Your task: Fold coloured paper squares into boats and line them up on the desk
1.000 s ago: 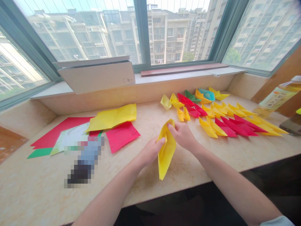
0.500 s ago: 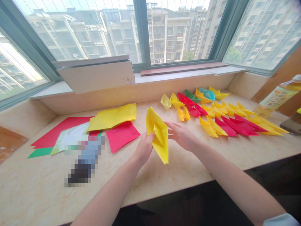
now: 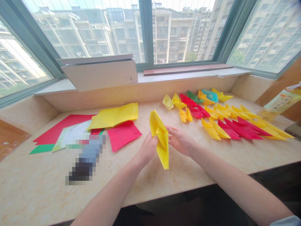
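A folded yellow paper piece (image 3: 161,141) stands on end between my hands above the marble counter (image 3: 141,175). My left hand (image 3: 147,150) pinches its left side, fingers closed on the paper. My right hand (image 3: 180,140) touches its right side with the fingers curled onto the fold. To the right lies a group of several finished paper boats (image 3: 223,121) in yellow, red, green and teal.
Flat sheets of yellow (image 3: 113,116), red (image 3: 123,133) and green paper lie at the left, with a blurred-out object (image 3: 84,158) in front of them. A white box (image 3: 101,73) rests on the window sill. A bottle (image 3: 281,102) stands at the far right.
The yellow piece was turned from hanging low in front of my hands to standing upright between them. My left hand rose to grip its side, and my right hand came against it.
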The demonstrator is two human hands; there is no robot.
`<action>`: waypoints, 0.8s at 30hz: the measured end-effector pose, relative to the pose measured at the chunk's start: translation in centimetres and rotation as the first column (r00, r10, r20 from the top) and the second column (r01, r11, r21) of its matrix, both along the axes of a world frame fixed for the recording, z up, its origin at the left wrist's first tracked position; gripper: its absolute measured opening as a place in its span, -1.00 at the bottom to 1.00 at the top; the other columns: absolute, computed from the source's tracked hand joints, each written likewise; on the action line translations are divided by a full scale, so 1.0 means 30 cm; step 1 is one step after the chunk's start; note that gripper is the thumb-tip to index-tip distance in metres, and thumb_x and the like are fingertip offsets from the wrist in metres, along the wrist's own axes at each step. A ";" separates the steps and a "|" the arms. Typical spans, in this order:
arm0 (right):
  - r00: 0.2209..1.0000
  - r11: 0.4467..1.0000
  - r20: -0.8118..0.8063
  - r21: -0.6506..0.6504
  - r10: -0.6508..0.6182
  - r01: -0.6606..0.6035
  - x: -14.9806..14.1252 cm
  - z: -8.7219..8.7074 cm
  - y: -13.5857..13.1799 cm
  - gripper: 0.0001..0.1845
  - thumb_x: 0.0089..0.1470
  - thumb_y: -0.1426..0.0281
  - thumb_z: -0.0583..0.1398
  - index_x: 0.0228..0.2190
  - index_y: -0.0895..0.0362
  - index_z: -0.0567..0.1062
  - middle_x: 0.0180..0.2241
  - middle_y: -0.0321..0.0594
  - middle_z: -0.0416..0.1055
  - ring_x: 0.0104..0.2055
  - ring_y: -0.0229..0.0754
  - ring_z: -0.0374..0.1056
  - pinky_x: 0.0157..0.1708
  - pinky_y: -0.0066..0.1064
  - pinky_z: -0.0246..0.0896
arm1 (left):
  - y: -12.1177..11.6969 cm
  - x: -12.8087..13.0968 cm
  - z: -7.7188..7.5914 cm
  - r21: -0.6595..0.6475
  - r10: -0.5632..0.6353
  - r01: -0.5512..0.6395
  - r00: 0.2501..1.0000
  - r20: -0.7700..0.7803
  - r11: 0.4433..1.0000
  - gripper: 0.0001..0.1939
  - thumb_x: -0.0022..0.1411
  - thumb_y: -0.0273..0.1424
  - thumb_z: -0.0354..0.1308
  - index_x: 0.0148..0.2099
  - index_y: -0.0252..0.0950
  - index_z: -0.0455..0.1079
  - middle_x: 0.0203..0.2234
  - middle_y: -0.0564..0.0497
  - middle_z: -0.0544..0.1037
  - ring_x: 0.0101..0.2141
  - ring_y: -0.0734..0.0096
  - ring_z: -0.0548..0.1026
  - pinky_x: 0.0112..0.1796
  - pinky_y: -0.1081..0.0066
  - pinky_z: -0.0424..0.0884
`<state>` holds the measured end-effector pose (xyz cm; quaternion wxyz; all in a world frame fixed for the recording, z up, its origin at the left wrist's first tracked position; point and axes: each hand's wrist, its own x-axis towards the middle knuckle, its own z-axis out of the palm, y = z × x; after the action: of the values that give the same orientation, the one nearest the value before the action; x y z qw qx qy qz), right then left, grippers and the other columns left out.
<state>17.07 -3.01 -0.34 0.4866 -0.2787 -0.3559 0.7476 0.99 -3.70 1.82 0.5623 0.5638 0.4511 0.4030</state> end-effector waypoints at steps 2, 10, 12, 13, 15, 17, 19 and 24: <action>0.999 0.999 0.004 -0.008 0.037 -0.037 0.000 -0.008 -0.002 -0.70 0.12 0.20 0.35 -0.17 0.10 0.58 -0.14 -0.16 0.54 -0.13 -0.15 0.45 -0.04 -0.32 0.29 | -0.001 -0.002 0.010 0.021 0.002 -0.002 1.000 0.007 1.000 -0.68 0.24 -0.37 0.02 -0.01 -0.35 0.44 -0.10 -0.13 0.58 -0.07 0.13 0.49 -0.07 0.26 0.39; 0.988 0.987 0.053 0.063 0.144 -0.147 0.004 -0.027 -0.003 -0.69 0.22 0.16 0.25 -0.12 0.09 0.58 -0.16 -0.16 0.53 -0.17 -0.18 0.42 -0.11 -0.37 0.25 | 0.002 -0.011 0.009 -0.016 0.020 -0.020 1.000 0.010 1.000 -0.72 0.18 -0.35 0.03 -0.14 -0.36 0.46 -0.25 -0.09 0.57 -0.25 0.22 0.49 -0.24 0.34 0.40; 0.985 0.982 0.064 0.092 0.162 -0.167 0.005 -0.026 -0.003 -0.69 0.24 0.17 0.23 -0.12 0.10 0.58 -0.14 -0.15 0.53 -0.15 -0.16 0.42 -0.10 -0.34 0.25 | 0.003 -0.012 0.009 -0.019 0.012 -0.012 1.000 0.010 1.000 -0.74 0.17 -0.35 0.02 -0.19 -0.35 0.47 -0.34 -0.04 0.56 -0.33 0.28 0.46 -0.31 0.38 0.38; 0.983 0.979 0.074 0.109 0.166 -0.173 0.007 -0.025 -0.003 -0.69 0.24 0.17 0.22 -0.12 0.09 0.58 -0.13 -0.15 0.52 -0.13 -0.15 0.42 -0.09 -0.33 0.24 | 0.003 -0.013 0.010 -0.018 0.011 -0.011 1.000 0.008 1.000 -0.75 0.16 -0.35 0.02 -0.21 -0.35 0.47 -0.39 -0.02 0.54 -0.38 0.31 0.44 -0.34 0.39 0.36; 0.979 0.972 0.100 0.141 0.175 -0.188 0.011 -0.023 -0.005 -0.69 0.23 0.16 0.23 -0.11 0.08 0.57 -0.12 -0.15 0.52 -0.10 -0.12 0.41 -0.06 -0.30 0.23 | 0.002 -0.014 0.010 -0.024 0.003 -0.003 1.000 0.009 1.000 -0.76 0.17 -0.34 0.02 -0.25 -0.35 0.46 -0.47 0.02 0.50 -0.44 0.36 0.40 -0.40 0.42 0.33; 0.976 0.966 0.116 0.162 0.185 -0.203 0.015 -0.021 -0.007 -0.68 0.22 0.15 0.24 -0.10 0.07 0.56 -0.11 -0.15 0.52 -0.06 -0.10 0.40 -0.03 -0.29 0.22 | 0.000 -0.015 0.010 -0.029 -0.016 0.017 1.000 0.016 0.999 -0.76 0.19 -0.33 0.02 -0.25 -0.35 0.45 -0.49 0.04 0.48 -0.46 0.37 0.39 -0.41 0.41 0.32; 0.976 0.967 0.115 0.158 0.183 -0.200 0.015 -0.017 -0.010 -0.67 0.23 0.13 0.22 -0.09 0.07 0.54 -0.10 -0.15 0.51 -0.05 -0.09 0.40 -0.04 -0.28 0.23 | -0.002 -0.016 0.010 -0.021 -0.041 0.041 0.999 0.012 0.999 -0.75 0.21 -0.32 0.00 -0.25 -0.35 0.45 -0.47 0.02 0.50 -0.43 0.34 0.41 -0.37 0.40 0.34; 0.982 0.979 0.136 0.132 0.134 -0.152 0.004 0.001 -0.018 -0.64 0.23 0.07 0.16 -0.13 0.05 0.54 -0.10 -0.15 0.52 -0.05 -0.03 0.43 -0.02 -0.21 0.26 | 0.000 -0.023 0.012 0.039 -0.024 0.027 0.997 -0.072 0.999 -0.69 0.28 -0.30 -0.05 -0.21 -0.38 0.45 -0.36 -0.07 0.56 -0.29 0.21 0.48 -0.25 0.33 0.37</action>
<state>17.18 -3.55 -0.30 0.4265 -0.2638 -0.4574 0.7344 0.29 -3.70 2.17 0.5398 0.5946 0.4555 0.3843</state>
